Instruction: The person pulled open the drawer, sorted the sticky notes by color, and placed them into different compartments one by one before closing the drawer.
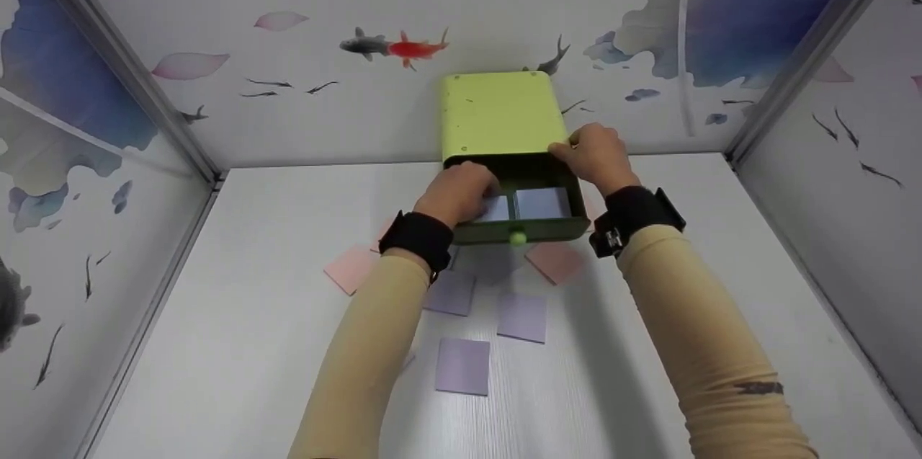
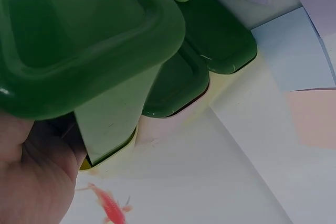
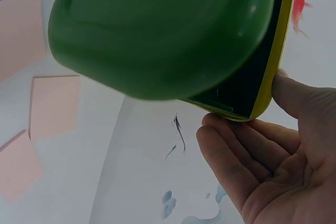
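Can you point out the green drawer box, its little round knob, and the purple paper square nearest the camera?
green drawer box (image 1: 499, 113), head view, on its flat lime top.
round knob (image 1: 517, 236), head view, on the knob's front.
purple paper square (image 1: 462, 366), head view, on its middle.

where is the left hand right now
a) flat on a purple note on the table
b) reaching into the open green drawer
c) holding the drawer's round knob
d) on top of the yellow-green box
b) In the head view the left hand sits inside the pulled-out drawer, over its left compartment, while the right hand holds the box at its front right edge.
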Motion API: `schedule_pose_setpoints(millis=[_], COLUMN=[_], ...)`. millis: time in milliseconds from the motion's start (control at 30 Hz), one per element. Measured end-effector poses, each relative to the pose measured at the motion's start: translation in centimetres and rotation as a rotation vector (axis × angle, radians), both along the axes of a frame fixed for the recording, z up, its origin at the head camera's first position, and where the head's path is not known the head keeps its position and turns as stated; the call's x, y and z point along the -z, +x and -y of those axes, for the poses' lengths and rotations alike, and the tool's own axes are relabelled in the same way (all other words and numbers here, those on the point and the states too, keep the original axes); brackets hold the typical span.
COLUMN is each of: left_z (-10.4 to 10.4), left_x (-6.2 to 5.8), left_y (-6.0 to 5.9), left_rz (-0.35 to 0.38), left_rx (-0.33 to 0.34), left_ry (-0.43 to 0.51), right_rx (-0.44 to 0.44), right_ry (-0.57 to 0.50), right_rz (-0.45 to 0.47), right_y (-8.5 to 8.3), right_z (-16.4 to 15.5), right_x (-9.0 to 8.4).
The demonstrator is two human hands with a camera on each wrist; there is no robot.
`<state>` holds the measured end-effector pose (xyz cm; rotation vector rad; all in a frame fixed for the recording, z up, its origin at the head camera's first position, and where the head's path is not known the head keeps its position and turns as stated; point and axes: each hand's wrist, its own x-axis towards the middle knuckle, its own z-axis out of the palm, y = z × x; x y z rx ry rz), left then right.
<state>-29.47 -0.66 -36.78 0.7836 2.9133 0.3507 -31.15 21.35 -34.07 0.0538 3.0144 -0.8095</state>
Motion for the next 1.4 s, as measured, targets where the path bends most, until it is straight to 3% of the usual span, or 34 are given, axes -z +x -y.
schedule_pose_setpoints(millis=[333,633,867,1133,1400], left_z=[1.5,4.7,7.5,10.0,11.9], left_x=[-2.0,-3.6,-4.3,-3.1,-0.2], left_y=[0.2,0.0,-0.2,-0.1,0.4], left_rz=[0.008,0.039,-0.044,-0.039,0.005], left_rx=[0.040,0.001,-0.004,-0.071,-0.118], left_ry=[0.032,0.122,0.144,0.155,0.074], right_rx=[-0.018,-0.002,0.006,0.009,-0.005], right_ry=[0.023,0.008,-0.009,-0.008,0.010], right_rz=[-0.045,-0.020,0.014,0.034,0.038], right_y=[0.1,0.2,0.1,0.0,-0.2], right_z=[0.1,0.2,0.2,0.2,-0.1], right_x=[0.0,-0.2,-0.2,0.0,-0.1])
